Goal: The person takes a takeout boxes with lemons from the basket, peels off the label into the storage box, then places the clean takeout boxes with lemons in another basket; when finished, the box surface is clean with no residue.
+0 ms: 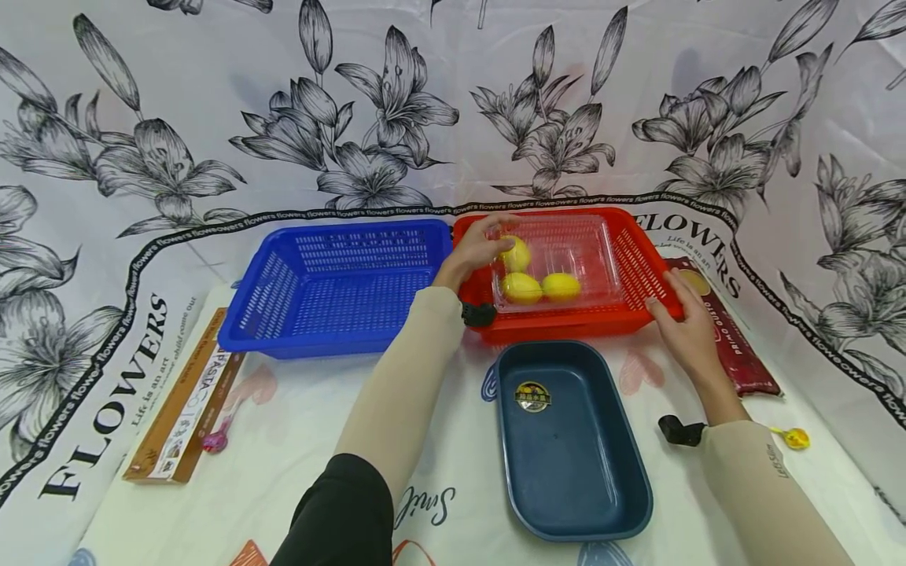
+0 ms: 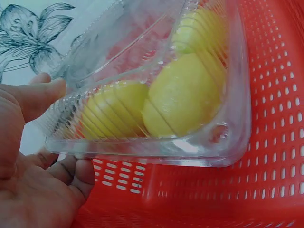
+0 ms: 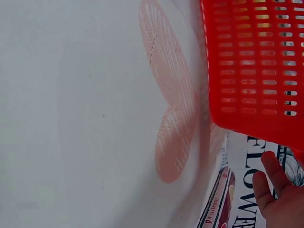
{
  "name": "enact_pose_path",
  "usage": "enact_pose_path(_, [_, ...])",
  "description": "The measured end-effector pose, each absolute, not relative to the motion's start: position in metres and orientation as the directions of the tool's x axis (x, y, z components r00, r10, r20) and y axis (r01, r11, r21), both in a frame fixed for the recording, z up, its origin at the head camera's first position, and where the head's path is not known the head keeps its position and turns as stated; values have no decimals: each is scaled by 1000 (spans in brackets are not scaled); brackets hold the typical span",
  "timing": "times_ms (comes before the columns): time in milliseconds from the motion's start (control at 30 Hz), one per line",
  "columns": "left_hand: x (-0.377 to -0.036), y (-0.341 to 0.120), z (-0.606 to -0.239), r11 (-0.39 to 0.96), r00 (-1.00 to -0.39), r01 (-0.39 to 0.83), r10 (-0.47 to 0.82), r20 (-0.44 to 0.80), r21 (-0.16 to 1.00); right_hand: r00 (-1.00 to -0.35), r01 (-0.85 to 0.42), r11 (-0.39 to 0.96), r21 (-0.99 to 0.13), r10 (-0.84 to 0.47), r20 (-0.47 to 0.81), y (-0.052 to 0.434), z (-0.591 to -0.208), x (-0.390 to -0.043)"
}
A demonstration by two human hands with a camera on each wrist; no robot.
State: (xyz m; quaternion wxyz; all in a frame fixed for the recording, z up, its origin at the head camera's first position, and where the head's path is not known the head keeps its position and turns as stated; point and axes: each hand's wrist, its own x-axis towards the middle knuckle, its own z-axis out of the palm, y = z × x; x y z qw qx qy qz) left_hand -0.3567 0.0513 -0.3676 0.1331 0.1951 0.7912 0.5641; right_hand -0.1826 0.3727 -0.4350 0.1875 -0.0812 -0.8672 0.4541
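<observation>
A clear plastic clamshell box [image 1: 591,250] sits in the red basket [image 1: 637,267] at the back right, with three yellow lemons [image 1: 521,288] inside it. My left hand [image 1: 474,251] grips the box at its left end. In the left wrist view the thumb presses the box's side [image 2: 156,154] and the fingers [image 2: 80,173] curl beneath it, with the lemons [image 2: 183,95] close behind the ribbed wall. My right hand [image 1: 672,310] rests against the basket's front right corner. Its fingers [image 3: 270,185] lie straight beside the red basket [image 3: 256,61].
An empty blue basket [image 1: 340,342] stands left of the red one. A dark blue tray [image 1: 566,472] lies in front, between my forearms. A pasta box [image 1: 187,401] lies at the left and a dark red packet [image 1: 736,346] at the right. Floral cloth covers the table and backdrop.
</observation>
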Motion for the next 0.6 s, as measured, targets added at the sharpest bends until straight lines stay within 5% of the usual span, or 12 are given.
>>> enact_pose_path(600, [-356, 66, -378, 405, -934, 214, 353, 65, 889, -929, -18, 574, -819, 293, 226, 373, -433, -182])
